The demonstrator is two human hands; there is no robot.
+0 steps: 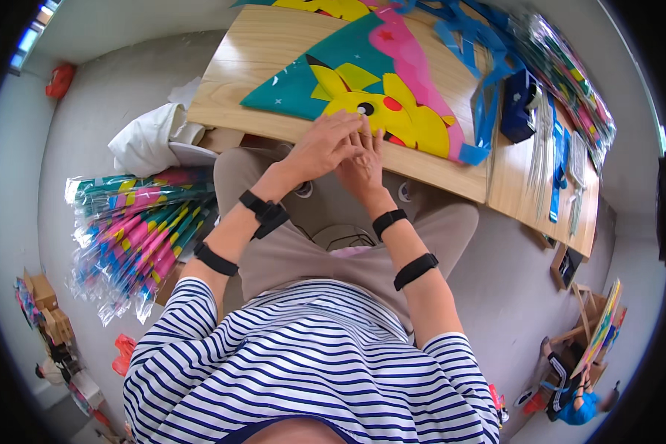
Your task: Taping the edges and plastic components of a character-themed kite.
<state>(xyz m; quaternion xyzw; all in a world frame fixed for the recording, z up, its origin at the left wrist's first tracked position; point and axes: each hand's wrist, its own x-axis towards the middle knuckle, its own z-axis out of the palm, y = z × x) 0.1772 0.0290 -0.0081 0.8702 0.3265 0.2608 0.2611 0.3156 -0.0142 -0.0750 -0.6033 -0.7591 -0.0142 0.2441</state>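
A triangular kite sail (296, 87) in teal and pink, with a yellow cartoon animal on it, lies on the pale wooden table (226, 92) in front of me. Over its near edge my two hands meet. My left hand (322, 144) comes in from the left with its fingers bent together beside the right hand's fingers; whatever they pinch is hidden. My right hand (362, 166) rests its outstretched fingers on the yellow print, slightly apart. Part of a second printed sail (329, 7) shows at the table's far edge.
Blue ribbon (470, 37) lies loose along the table's right side, near a dark blue box-like object (518, 107), thin rods (542, 152) and plastic-wrapped kites (562, 66). More wrapped kites (137, 229) are stacked at my left, below a white cloth (149, 139). Another person (576, 403) sits at far lower right.
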